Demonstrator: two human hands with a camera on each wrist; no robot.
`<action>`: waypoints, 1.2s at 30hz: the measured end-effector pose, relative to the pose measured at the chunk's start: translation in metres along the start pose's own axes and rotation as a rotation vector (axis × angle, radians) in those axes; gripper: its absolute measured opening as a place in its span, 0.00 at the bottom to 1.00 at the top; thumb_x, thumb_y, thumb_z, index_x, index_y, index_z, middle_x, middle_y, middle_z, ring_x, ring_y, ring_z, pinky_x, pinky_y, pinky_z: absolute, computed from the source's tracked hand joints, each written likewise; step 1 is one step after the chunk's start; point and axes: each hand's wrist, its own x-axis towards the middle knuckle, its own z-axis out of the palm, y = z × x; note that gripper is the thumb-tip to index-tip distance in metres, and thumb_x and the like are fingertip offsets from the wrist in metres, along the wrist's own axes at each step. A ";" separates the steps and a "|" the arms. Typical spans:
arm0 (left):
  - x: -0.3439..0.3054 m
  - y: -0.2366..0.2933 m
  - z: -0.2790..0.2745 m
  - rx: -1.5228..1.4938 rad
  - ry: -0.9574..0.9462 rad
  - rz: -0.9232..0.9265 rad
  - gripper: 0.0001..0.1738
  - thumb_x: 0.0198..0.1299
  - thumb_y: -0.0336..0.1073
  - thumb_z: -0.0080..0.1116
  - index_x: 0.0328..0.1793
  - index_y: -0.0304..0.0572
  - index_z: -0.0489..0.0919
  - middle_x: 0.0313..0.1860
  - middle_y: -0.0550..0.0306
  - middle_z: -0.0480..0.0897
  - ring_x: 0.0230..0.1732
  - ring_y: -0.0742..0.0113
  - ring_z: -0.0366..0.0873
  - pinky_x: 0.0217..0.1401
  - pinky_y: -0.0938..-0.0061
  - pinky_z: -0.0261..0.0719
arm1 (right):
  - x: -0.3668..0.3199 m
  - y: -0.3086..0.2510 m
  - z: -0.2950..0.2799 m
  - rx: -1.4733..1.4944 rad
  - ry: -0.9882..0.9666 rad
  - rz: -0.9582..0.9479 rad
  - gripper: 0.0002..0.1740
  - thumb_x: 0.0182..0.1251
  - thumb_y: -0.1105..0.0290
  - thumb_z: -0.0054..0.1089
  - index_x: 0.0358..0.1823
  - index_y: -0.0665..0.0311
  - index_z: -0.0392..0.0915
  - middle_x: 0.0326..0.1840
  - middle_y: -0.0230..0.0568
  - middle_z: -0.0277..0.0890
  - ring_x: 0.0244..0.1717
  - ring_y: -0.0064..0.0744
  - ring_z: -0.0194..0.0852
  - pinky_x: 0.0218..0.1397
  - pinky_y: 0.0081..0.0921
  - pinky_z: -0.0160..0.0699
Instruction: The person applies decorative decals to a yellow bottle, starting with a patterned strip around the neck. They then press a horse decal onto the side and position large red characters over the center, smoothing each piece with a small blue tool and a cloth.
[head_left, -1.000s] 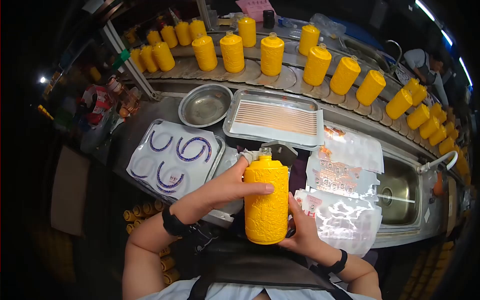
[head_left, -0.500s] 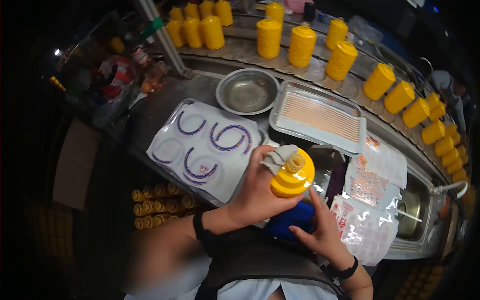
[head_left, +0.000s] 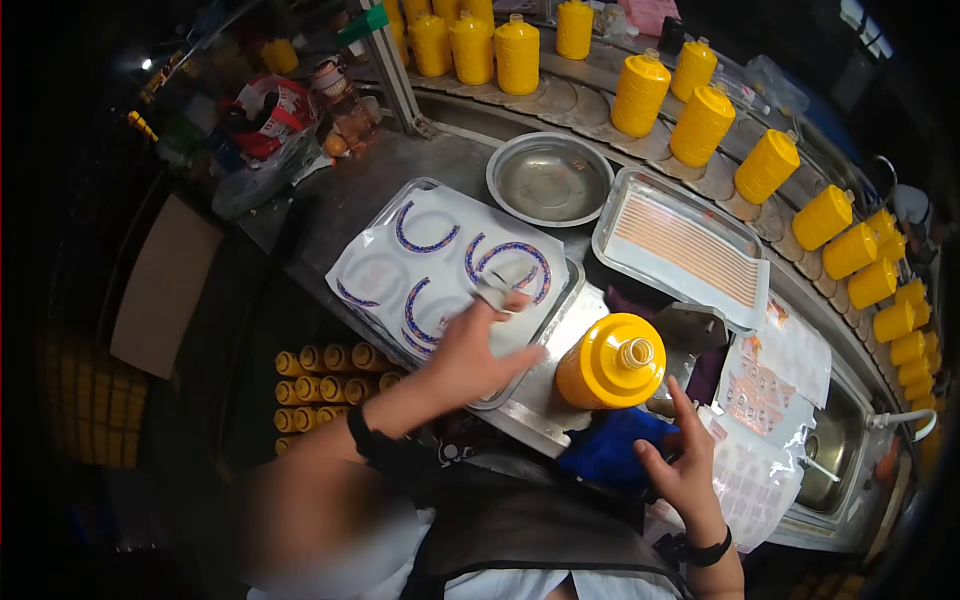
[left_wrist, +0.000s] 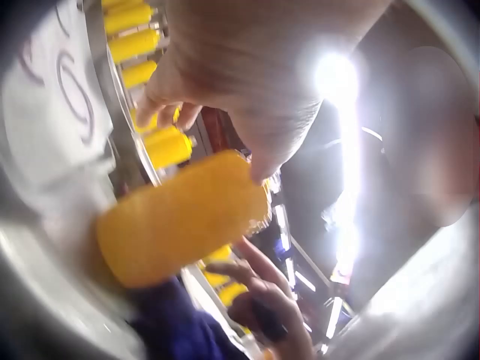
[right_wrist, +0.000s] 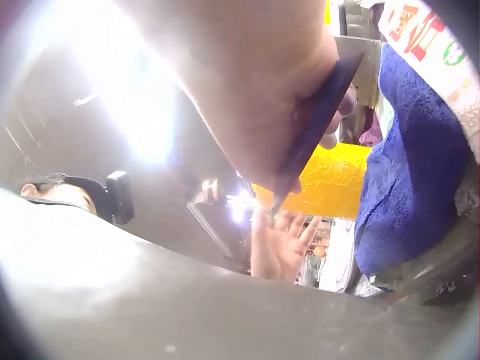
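Observation:
A yellow embossed bottle (head_left: 600, 375) with a clear glass neck stands at the metal bench's near edge, between the hands. To its left, my left hand (head_left: 465, 360) is over the decal sheet (head_left: 385, 285), apart from the bottle. Its fingers look spread in the right wrist view, and whitish cloth (head_left: 492, 292) covers a fingertip. Close to the bottle's right side is my right hand (head_left: 690, 460), index finger and thumb extended. In the right wrist view its other fingers curl around a dark flat piece (right_wrist: 319, 131). A blue cloth (head_left: 620, 445) lies below the bottle.
Behind are a metal bowl (head_left: 550, 215) and a tray (head_left: 740, 225) of striped strips. Yellow bottles (head_left: 640, 95) line a curved conveyor at the back. Printed sheets (head_left: 745, 480) and a sink (head_left: 830, 450) are on the right. More bottles (head_left: 320, 390) stand below the bench's left edge.
The left hand has let go of the bottle and moved left over the decal sheet. The bottle has gone from held upright before the body to standing at the bench edge. The view has shifted left.

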 end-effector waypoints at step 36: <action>0.085 -0.176 -0.049 0.244 0.173 -0.090 0.39 0.46 0.16 0.52 0.71 0.35 0.70 0.34 0.61 0.75 0.34 0.72 0.73 0.40 0.80 0.73 | -0.054 0.051 -0.032 -0.101 0.195 -0.019 0.37 0.66 0.61 0.61 0.76 0.55 0.61 0.40 0.45 0.77 0.38 0.44 0.80 0.40 0.37 0.78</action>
